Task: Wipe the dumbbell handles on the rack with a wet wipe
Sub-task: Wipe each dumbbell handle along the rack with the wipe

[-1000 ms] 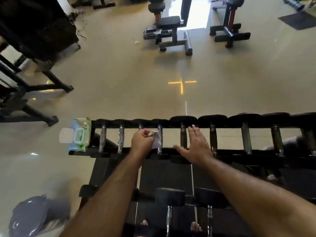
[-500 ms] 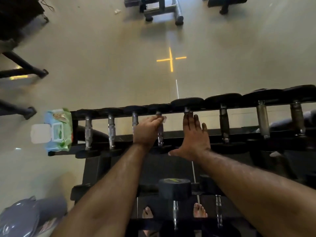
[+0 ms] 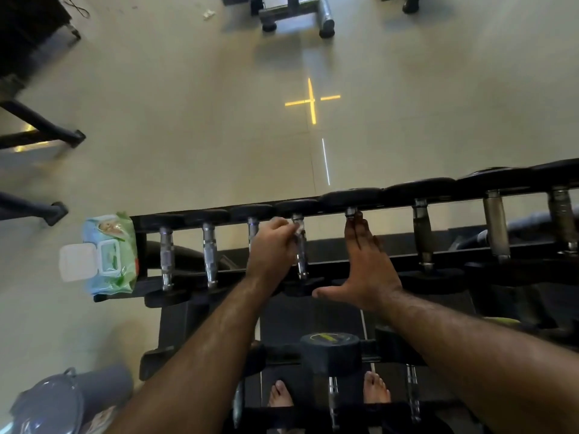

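A grey bin (image 3: 47, 402) sits at the bottom left on the floor (image 3: 188, 136). Above it, a wipes pack (image 3: 108, 253) with its white lid flipped open lies at the left end of the rack (image 3: 141, 245). The rack's top row carries dumbbells side by side, black heads along the far and near rails, chrome handles running between them. Two bare handles (image 3: 166, 255) stand just right of the pack, shiny and ribbed. A third (image 3: 252, 225) is mostly hidden behind the left hand (image 3: 272, 249), which curls round a white wipe (image 3: 297, 228) and presses it against the far part of the fourth handle (image 3: 301, 255). The wipe shows only as a small crumpled bit at the fingertips. Just to the right, the right hand (image 3: 366, 264) lies flat with straight fingers over the fifth handle (image 3: 351, 211), thumb spread along the near rail; only the handle's far tip shows. Thicker, darker handles (image 3: 423, 236) follow toward the rack's right end. On the lower row a dumbbell (image 3: 329, 349) sits between the forearms, and bare feet (image 3: 280, 393) show beneath.
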Tool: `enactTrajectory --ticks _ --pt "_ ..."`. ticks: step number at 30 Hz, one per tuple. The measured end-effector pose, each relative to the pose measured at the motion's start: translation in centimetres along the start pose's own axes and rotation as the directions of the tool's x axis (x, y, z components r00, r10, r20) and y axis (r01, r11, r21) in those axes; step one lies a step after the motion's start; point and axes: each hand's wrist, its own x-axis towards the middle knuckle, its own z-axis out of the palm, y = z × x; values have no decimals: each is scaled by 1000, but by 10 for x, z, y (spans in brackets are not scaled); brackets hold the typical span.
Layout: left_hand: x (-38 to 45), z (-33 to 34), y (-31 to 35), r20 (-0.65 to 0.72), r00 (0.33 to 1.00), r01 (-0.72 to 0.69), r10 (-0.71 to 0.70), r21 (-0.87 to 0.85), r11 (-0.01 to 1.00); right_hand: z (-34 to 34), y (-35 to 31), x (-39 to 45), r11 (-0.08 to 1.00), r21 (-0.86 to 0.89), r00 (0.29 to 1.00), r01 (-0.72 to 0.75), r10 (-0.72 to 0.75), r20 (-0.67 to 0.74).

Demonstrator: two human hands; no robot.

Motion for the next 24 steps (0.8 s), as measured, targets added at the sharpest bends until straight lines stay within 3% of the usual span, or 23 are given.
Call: enactTrajectory --ticks 1,3,6,8,11,12,13,15,17,18,21,24 --pt "10 3 2 -62 998 -12 14 35 999 0 0 0 1000 0 1000 -8 8 -2" --pt "22 12 5 -45 996 -74 81 144 987 0 -1 1 1000 -12 1000 -14 14 3" --pt "17 22 6 102 976 -213 192 257 943 -1 -1 1 1000 -17 1000 -13 13 27" --pt "7 17 12 208 955 -258 210 240 936 -2 -1 1 1000 -21 999 -7 8 33" --pt "-4 10 17 520 850 -216 81 205 955 -3 0 0 1000 -14 999 -5 5 45" --pt "-7 8 17 568 822 -183 37 201 962 -3 -1 0 1000 -20 999 -7 8 45" --pt "-6 7 18 550 835 -119 4 173 978 -3 -1 0 1000 -29 999 -8 9 42" --pt "2 5 21 357 934 -24 -19 117 993 -3 -2 -1 999 -36 999 -12 14 41" --pt "11 12 23 175 984 -68 34 192 979 -3 -4 -1 999 -37 999 -21 23 36" --pt "13 16 23 165 983 -129 86 269 954 -4 -5 -1 999 -42 999 -24 26 39" --pt "10 22 25 369 908 -346 197 399 849 -5 -6 -1 998 -52 998 -24 27 50" --pt "1 16 33 510 857 -268 71 324 907 -6 -7 -1 999 -42 998 -18 20 59"
